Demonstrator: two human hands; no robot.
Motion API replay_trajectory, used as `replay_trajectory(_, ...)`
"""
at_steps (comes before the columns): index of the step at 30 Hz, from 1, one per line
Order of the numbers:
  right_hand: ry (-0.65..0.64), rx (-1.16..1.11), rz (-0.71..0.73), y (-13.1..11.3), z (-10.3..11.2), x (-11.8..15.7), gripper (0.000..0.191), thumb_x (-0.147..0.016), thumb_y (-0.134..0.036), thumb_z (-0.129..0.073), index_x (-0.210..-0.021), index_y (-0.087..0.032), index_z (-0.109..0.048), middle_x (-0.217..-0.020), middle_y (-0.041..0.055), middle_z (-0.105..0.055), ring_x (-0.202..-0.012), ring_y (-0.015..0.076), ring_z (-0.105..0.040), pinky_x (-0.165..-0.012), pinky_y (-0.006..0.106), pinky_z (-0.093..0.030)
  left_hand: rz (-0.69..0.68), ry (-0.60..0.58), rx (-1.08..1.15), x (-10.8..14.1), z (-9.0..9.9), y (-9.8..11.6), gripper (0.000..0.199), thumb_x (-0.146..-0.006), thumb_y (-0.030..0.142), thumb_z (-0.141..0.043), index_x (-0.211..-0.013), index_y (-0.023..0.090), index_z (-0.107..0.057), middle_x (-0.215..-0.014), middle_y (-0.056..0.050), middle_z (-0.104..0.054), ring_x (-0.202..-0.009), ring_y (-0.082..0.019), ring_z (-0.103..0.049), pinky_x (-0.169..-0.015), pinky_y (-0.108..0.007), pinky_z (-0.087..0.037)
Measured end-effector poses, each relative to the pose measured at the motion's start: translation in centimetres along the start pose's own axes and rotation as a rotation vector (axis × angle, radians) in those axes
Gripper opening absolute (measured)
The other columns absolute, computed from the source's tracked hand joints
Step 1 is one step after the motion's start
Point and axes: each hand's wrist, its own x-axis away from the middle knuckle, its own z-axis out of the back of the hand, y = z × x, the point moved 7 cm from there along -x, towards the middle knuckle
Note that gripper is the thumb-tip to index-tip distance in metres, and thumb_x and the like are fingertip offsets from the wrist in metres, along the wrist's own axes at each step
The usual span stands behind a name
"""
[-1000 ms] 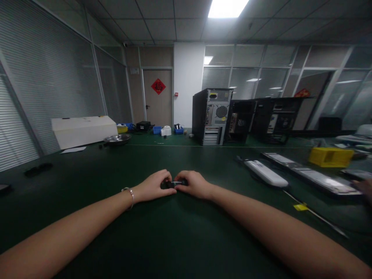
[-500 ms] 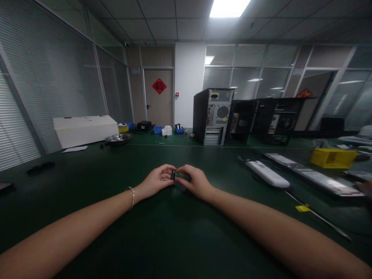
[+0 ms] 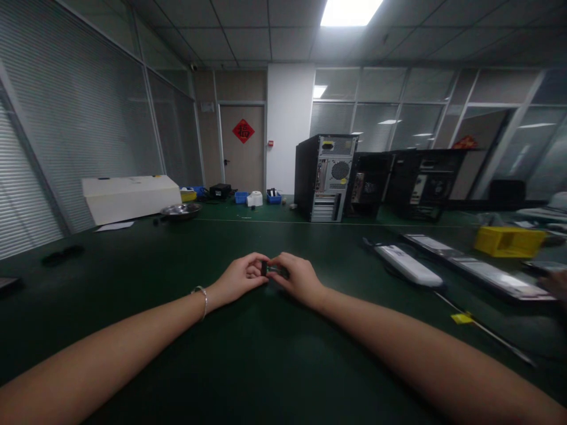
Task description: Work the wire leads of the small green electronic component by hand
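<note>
Over the dark green tabletop (image 3: 261, 366), my two hands meet around a small black-and-green piece (image 3: 264, 269), whose exact kind is too small and blurred to tell. My left hand (image 3: 239, 277), with a silver bracelet at its wrist, closes thumb and fingers on the piece's left side. From the right, my right hand (image 3: 301, 278) pinches at it with thumb and forefinger. Fingers cover much of the piece.
To the right lie a white power strip (image 3: 410, 265), flat metal-topped units (image 3: 487, 274) and a yellow bin (image 3: 509, 242). Computer towers (image 3: 325, 177) stand behind. A metal bowl (image 3: 181, 211) and white box (image 3: 133, 198) are back left. Someone's blurred hand (image 3: 557, 283) shows at the right edge.
The fingers of my right hand have come slightly closer to my left, and less green shows on the piece. Both arms stay nearly in place.
</note>
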Motion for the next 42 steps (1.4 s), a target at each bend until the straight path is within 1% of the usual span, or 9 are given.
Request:
replay_trajectory(7,-0.027,0.027,-0.016,-0.1,-0.1,0.0,0.023,-0.084,-0.031,-0.057,-0.104,-0.021,-0.061,-0.091,0.004,-0.061,-0.081,0.0153,-0.056,-0.069,0.024,-0.039,0.02,-0.016,0.042,0.0,-0.1,0.2,0.037,-0.074,0.016,-0.064,-0.108,0.016,-0.052,-0.082,0.0,-0.057,-0.078,-0.014,-0.059,-0.075,-0.031,-0.049)
replay_trajectory(12,-0.025,-0.031,0.003,-0.2,0.1,-0.2,0.025,-0.087,-0.033,-0.052,-0.107,-0.02,-0.06,-0.093,0.0051,-0.062,-0.083,0.0159,-0.057,-0.072,0.025,-0.04,0.057,-0.018,0.145,0.0,0.1,0.0,0.042,-0.074,0.019,-0.065,-0.114,0.017,-0.052,-0.089,-0.001,-0.058,-0.085,-0.016,-0.06,-0.079,-0.032,-0.049)
replay_trajectory(17,-0.049,-0.042,0.042,-0.5,0.3,0.0,0.03,-0.09,-0.028,-0.047,-0.117,-0.02,-0.055,-0.095,0.006,-0.062,-0.083,0.0154,-0.057,-0.073,0.024,-0.041,0.074,0.006,0.238,-0.1,0.4,-0.2,0.041,-0.081,0.02,-0.057,-0.121,0.018,-0.049,-0.102,-0.006,-0.061,-0.091,-0.017,-0.061,-0.086,-0.036,-0.047)
replay_trajectory(20,-0.063,-0.02,0.059,-0.7,0.3,0.2,0.033,-0.088,-0.023,-0.047,-0.121,-0.021,-0.052,-0.099,0.0062,-0.062,-0.086,0.0154,-0.057,-0.074,0.024,-0.041,0.063,0.018,0.235,-0.1,0.6,-0.2,0.042,-0.081,0.018,-0.056,-0.123,0.018,-0.05,-0.105,-0.007,-0.061,-0.092,-0.017,-0.059,-0.087,-0.036,-0.046)
replay_trajectory(23,-0.076,0.021,0.071,-0.8,0.3,0.2,0.033,-0.088,-0.021,-0.047,-0.12,-0.023,-0.052,-0.097,0.0048,-0.061,-0.084,0.0148,-0.056,-0.072,0.023,-0.04,0.048,0.008,0.249,-0.1,0.7,0.0,0.042,-0.082,0.017,-0.053,-0.123,0.017,-0.051,-0.108,-0.008,-0.061,-0.092,-0.018,-0.059,-0.087,-0.037,-0.045)
replay_trajectory(29,-0.102,0.177,0.136,-0.9,-0.1,0.1,0.029,-0.087,-0.022,-0.049,-0.115,-0.024,-0.056,-0.093,0.0047,-0.06,-0.082,0.0157,-0.055,-0.069,0.023,-0.038,0.061,0.024,0.227,-0.3,0.6,-0.5,0.039,-0.079,0.017,-0.055,-0.118,0.016,-0.055,-0.102,-0.007,-0.062,-0.087,-0.017,-0.06,-0.084,-0.036,-0.047)
replay_trajectory(34,-0.134,0.272,0.212,-1.3,-0.4,0.1,0.028,-0.087,-0.021,-0.049,-0.113,-0.023,-0.056,-0.09,0.0054,-0.06,-0.082,0.0165,-0.055,-0.068,0.024,-0.037,0.094,0.041,0.207,-0.4,0.6,-1.1,0.036,-0.076,0.018,-0.058,-0.112,0.014,-0.059,-0.089,-0.005,-0.063,-0.078,-0.015,-0.06,-0.076,-0.031,-0.049)
replay_trajectory(37,-0.155,0.303,0.219,-1.4,-0.4,0.1,0.028,-0.087,-0.021,-0.048,-0.113,-0.023,-0.056,-0.089,0.0049,-0.061,-0.081,0.0161,-0.055,-0.067,0.023,-0.037,0.115,0.052,0.218,-0.4,0.6,-1.3,0.034,-0.075,0.018,-0.059,-0.109,0.013,-0.06,-0.085,-0.004,-0.062,-0.076,-0.014,-0.06,-0.075,-0.03,-0.048)
replay_trajectory(42,-0.178,0.29,0.206,-1.6,-0.6,0.0,0.026,-0.088,-0.021,-0.047,-0.111,-0.023,-0.058,-0.091,0.0048,-0.062,-0.082,0.0162,-0.057,-0.066,0.023,-0.037,0.131,0.043,0.228,-0.4,0.6,-1.5,0.034,-0.074,0.019,-0.061,-0.106,0.012,-0.06,-0.087,-0.006,-0.064,-0.076,-0.015,-0.061,-0.076,-0.032,-0.048)
